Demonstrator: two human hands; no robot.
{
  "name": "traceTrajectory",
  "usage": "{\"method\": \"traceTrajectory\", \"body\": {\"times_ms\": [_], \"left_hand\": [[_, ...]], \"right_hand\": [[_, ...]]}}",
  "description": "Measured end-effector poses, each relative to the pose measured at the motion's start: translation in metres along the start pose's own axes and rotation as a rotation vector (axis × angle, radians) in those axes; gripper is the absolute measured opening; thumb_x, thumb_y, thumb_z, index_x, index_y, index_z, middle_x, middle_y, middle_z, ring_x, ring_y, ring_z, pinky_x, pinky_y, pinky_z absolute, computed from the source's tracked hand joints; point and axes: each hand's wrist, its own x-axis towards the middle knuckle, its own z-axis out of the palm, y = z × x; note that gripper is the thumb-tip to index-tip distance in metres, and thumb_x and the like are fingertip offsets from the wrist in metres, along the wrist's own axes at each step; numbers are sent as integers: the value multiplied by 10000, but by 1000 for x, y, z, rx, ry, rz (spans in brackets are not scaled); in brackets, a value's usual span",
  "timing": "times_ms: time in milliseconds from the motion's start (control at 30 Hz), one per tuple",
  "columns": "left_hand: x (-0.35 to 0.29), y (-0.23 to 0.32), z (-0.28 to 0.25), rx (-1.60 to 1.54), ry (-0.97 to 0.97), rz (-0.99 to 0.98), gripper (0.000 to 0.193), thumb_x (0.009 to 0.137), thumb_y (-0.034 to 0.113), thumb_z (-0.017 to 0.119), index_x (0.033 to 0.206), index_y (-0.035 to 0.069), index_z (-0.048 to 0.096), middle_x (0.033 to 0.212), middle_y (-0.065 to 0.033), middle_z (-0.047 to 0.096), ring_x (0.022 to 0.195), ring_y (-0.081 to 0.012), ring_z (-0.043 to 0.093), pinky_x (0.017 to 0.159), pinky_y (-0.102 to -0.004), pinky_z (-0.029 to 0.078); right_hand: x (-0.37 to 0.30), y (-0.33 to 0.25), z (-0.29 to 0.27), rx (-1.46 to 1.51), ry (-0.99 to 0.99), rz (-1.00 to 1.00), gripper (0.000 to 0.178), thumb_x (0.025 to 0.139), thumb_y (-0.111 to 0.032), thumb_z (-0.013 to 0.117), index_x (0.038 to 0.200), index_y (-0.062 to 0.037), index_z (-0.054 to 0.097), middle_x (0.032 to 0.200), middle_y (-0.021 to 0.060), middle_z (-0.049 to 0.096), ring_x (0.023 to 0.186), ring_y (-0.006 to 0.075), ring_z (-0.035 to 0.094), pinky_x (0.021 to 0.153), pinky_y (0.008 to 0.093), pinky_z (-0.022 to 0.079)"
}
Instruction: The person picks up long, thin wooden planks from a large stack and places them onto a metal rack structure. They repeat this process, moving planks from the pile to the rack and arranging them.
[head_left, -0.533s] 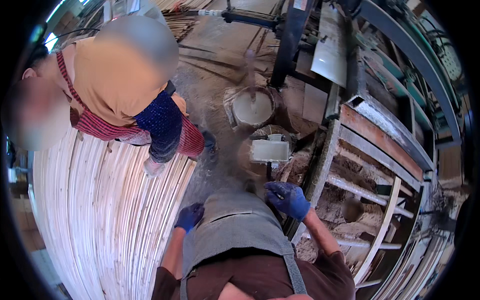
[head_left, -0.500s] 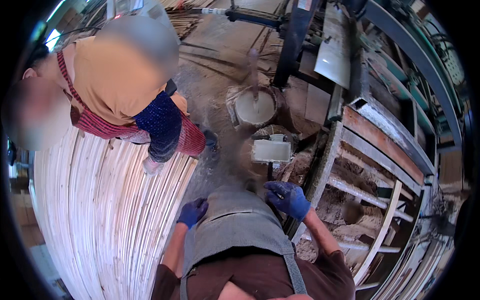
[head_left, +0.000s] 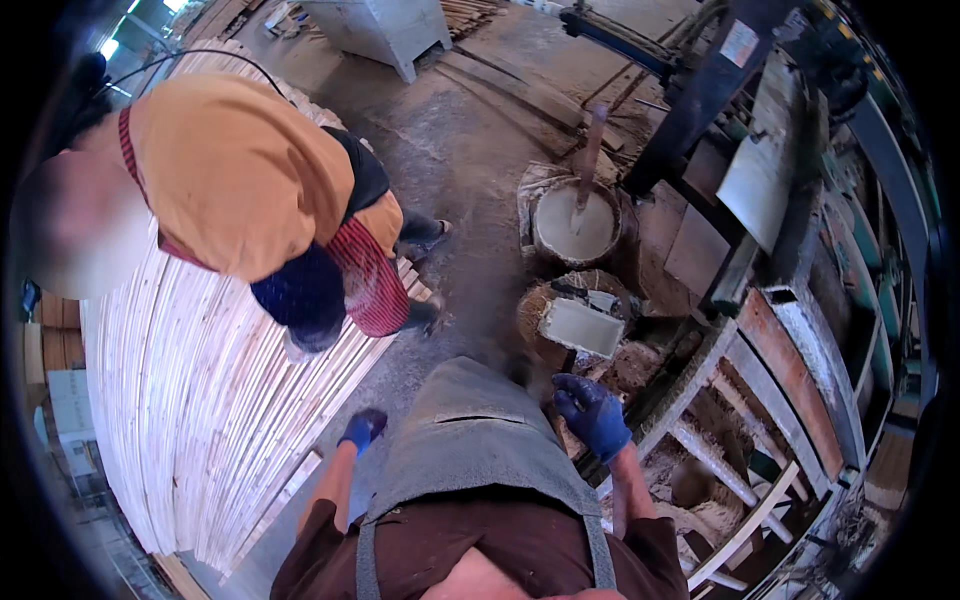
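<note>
Right hand (head_left: 592, 412), loosely curled and empty, hangs just below the tray (head_left: 582, 327). Left hand (head_left: 363, 428), grip unclear, hangs beside the slats (head_left: 200, 400).

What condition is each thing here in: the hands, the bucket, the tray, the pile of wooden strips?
Left hand: blue-gloved, empty, hanging beside the grey apron.
Right hand: blue-gloved, empty, fingers curled, near the tray.
Round bucket: full of pale paste, a stick standing in it.
Rectangular tray: holds pale paste, sits on a crusted bucket.
Wooden strips: stacked flat in a big pile.
Co-worker: bent over the pile.
</note>
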Motion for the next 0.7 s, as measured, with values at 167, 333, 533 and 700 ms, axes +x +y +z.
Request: {"method": "traceTrajectory", "body": {"times_ms": [167, 333, 533, 700], "left_hand": [[-76, 36, -1, -643, -204, -828, 268, 983, 349, 549, 950, 124, 693, 982, -96, 748, 805, -182, 685, 617, -342, 462], [-99, 1, 44, -758, -145, -750, 257, 979, 358, 563, 993, 133, 687, 976, -84, 747, 789, -177, 680, 610, -336, 456], [-78, 2, 84, -952, 115, -718, 261, 980, 363, 568, 1032, 136, 686, 959, -76, 745, 776, -172, 678, 612, -337, 466], [-58, 11, 73, -1063, 203, -754, 270, 980, 368, 573, 1065, 138, 684, 945, -69, 742, 765, -168, 676, 613, -337, 473]], "right_hand": [[46, -24, 16, -19, -84, -13, 249, 871, -207, 708, 1094, -96, 722, 1013, 137, 731, 924, 313, 708, 808, 401, 565], [112, -60, 48, -39, -156, -102, 219, 865, -184, 713, 1067, -100, 724, 980, 144, 731, 878, 321, 711, 784, 401, 564], [188, -116, 110, -83, -359, -188, 217, 874, -172, 704, 1074, -87, 720, 971, 151, 732, 867, 318, 716, 778, 393, 567], [245, -146, 156, -31, -591, -211, 244, 885, -172, 692, 1109, -78, 717, 982, 167, 727, 899, 322, 711, 785, 399, 566]]}}
